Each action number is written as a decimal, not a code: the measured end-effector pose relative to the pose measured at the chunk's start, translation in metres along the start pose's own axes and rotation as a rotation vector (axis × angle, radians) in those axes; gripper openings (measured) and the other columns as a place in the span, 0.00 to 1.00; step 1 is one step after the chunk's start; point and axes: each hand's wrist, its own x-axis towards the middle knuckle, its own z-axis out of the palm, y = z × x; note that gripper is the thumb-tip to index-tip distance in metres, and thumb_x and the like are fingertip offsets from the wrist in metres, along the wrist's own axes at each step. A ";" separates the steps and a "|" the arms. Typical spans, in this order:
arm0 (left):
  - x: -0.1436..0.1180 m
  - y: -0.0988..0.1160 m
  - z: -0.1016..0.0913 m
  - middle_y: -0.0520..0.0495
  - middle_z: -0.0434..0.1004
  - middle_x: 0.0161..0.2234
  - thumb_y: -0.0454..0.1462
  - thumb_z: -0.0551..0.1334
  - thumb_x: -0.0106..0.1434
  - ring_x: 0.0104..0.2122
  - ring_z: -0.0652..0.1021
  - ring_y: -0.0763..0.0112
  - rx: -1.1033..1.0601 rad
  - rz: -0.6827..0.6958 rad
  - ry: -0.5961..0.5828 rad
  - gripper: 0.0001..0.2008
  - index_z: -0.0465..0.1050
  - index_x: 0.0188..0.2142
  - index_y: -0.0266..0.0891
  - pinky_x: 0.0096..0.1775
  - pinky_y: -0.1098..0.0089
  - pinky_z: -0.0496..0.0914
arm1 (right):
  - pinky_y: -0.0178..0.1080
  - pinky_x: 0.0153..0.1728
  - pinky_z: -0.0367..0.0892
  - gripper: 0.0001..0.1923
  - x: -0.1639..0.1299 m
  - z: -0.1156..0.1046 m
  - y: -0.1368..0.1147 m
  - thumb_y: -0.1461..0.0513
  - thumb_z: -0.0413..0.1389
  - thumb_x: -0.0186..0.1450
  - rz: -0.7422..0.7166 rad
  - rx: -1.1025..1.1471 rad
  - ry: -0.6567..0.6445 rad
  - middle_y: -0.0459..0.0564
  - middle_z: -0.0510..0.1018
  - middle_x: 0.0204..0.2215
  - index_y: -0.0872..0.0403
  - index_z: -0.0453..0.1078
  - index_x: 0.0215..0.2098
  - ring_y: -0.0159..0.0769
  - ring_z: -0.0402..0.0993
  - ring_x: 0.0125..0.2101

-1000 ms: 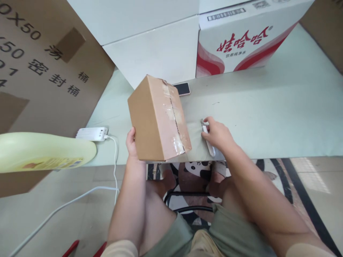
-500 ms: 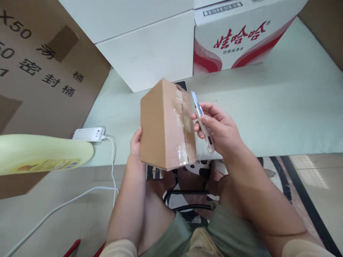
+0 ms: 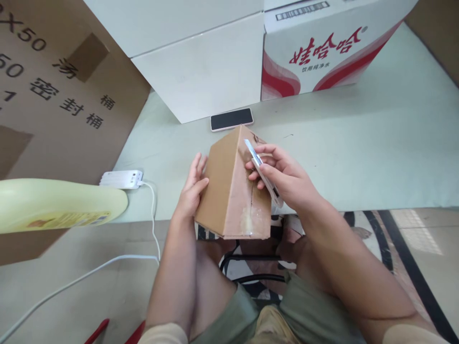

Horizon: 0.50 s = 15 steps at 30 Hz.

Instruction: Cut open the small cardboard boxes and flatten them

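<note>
A small brown cardboard box [image 3: 229, 191] with clear tape along its top seam stands tilted at the near edge of the pale green table [image 3: 358, 153]. My left hand [image 3: 191, 188] presses flat against the box's left side and steadies it. My right hand [image 3: 287, 179] grips a white utility knife [image 3: 261, 169], and the knife's tip rests on the far end of the taped seam.
A black phone [image 3: 231, 119] lies face up just behind the box. Large white cartons [image 3: 201, 62] and a red-and-white carton [image 3: 319, 52] stand at the back. A big brown carton [image 3: 53, 95], a white power strip [image 3: 120, 178] and a pale yellow object [image 3: 53, 203] sit at the left.
My right hand picked the knife up from the table and brought it onto the box's tape. The box was lowered and turned, which uncovered the phone behind it.
</note>
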 end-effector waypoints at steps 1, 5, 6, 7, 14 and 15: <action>0.000 0.000 -0.004 0.49 0.51 0.74 0.43 0.69 0.58 0.71 0.60 0.49 0.041 0.052 -0.009 0.42 0.57 0.70 0.54 0.68 0.51 0.57 | 0.33 0.30 0.73 0.15 0.000 0.002 0.001 0.56 0.59 0.68 -0.011 0.000 -0.014 0.48 0.79 0.40 0.49 0.64 0.50 0.30 0.77 0.35; -0.005 0.008 -0.016 0.49 0.53 0.74 0.43 0.71 0.59 0.72 0.54 0.46 0.137 0.125 -0.024 0.36 0.65 0.66 0.55 0.70 0.48 0.49 | 0.34 0.34 0.74 0.12 -0.003 0.010 0.004 0.56 0.57 0.70 -0.069 -0.032 -0.102 0.49 0.80 0.43 0.49 0.65 0.50 0.31 0.79 0.38; -0.008 0.011 -0.016 0.48 0.55 0.73 0.45 0.71 0.59 0.73 0.54 0.46 0.132 0.124 -0.020 0.34 0.68 0.64 0.54 0.70 0.48 0.49 | 0.34 0.35 0.74 0.12 -0.005 0.013 0.004 0.57 0.56 0.70 -0.085 -0.052 -0.126 0.49 0.80 0.43 0.49 0.65 0.50 0.32 0.79 0.39; -0.011 0.015 -0.015 0.47 0.57 0.72 0.46 0.72 0.58 0.73 0.53 0.45 0.115 0.119 -0.019 0.33 0.70 0.63 0.52 0.70 0.49 0.49 | 0.35 0.37 0.74 0.11 -0.007 0.016 0.004 0.57 0.55 0.71 -0.099 -0.077 -0.147 0.50 0.81 0.44 0.49 0.65 0.51 0.32 0.80 0.41; -0.029 0.036 0.011 0.46 0.58 0.72 0.55 0.77 0.47 0.73 0.49 0.41 0.027 0.150 -0.075 0.41 0.74 0.60 0.49 0.70 0.50 0.50 | 0.39 0.44 0.72 0.09 -0.015 0.026 -0.004 0.62 0.50 0.73 -0.242 -0.289 -0.259 0.50 0.81 0.43 0.51 0.67 0.50 0.33 0.78 0.43; -0.030 0.037 0.013 0.47 0.58 0.72 0.55 0.77 0.45 0.73 0.48 0.39 0.023 0.157 -0.083 0.42 0.75 0.59 0.50 0.70 0.50 0.50 | 0.39 0.45 0.72 0.09 -0.015 0.025 -0.004 0.62 0.50 0.73 -0.243 -0.295 -0.257 0.50 0.81 0.44 0.51 0.67 0.50 0.33 0.78 0.43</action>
